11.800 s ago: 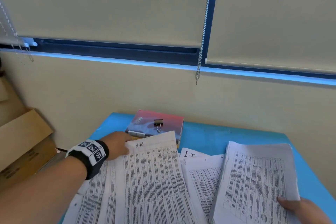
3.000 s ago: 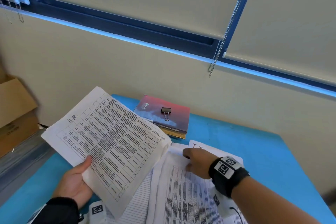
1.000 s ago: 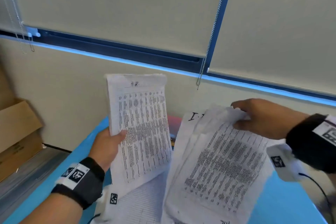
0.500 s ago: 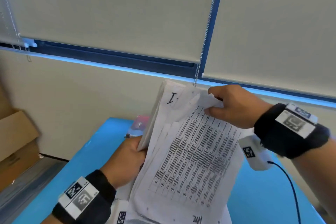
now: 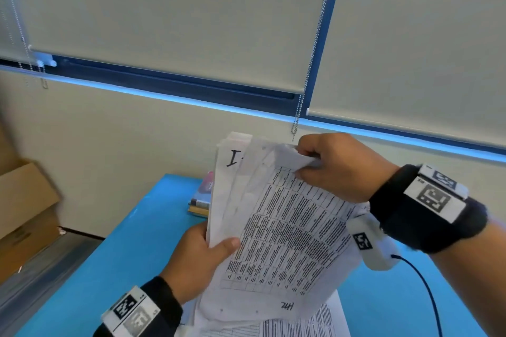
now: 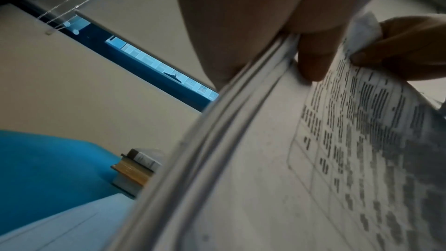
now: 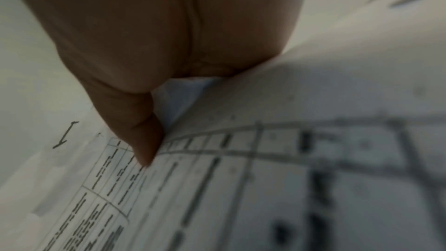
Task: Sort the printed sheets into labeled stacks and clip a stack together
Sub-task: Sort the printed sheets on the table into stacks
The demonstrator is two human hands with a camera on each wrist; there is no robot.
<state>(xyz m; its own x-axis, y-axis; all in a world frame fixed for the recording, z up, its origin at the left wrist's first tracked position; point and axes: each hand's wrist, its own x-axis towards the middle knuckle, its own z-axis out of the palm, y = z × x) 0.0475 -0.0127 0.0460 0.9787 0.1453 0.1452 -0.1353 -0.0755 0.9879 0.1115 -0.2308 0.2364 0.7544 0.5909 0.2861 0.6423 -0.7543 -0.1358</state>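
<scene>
Both hands hold one bundle of printed sheets (image 5: pixel 282 227) upright above the blue table (image 5: pixel 115 260). My left hand (image 5: pixel 202 254) grips its lower left edge, thumb across the front. My right hand (image 5: pixel 328 164) pinches the crumpled top corner. A rear sheet bears a handwritten "I" (image 5: pixel 232 157), also visible in the right wrist view (image 7: pixel 65 135). The left wrist view shows the bundle's edge (image 6: pixel 217 140) under my thumb (image 6: pixel 311 58). More printed sheets (image 5: pixel 298 323) lie flat on the table below. The binder clip is hidden.
A red-covered book (image 5: pixel 204 194) lies at the table's far side, mostly behind the bundle. Cardboard boxes (image 5: pixel 24 213) stand on the left beside the table. A wall with window blinds and a bead chain (image 5: pixel 298 115) is close behind.
The two separate bundles held a second ago have been brought together into one. Over the last half second my left thumb has come round onto the front of the bundle.
</scene>
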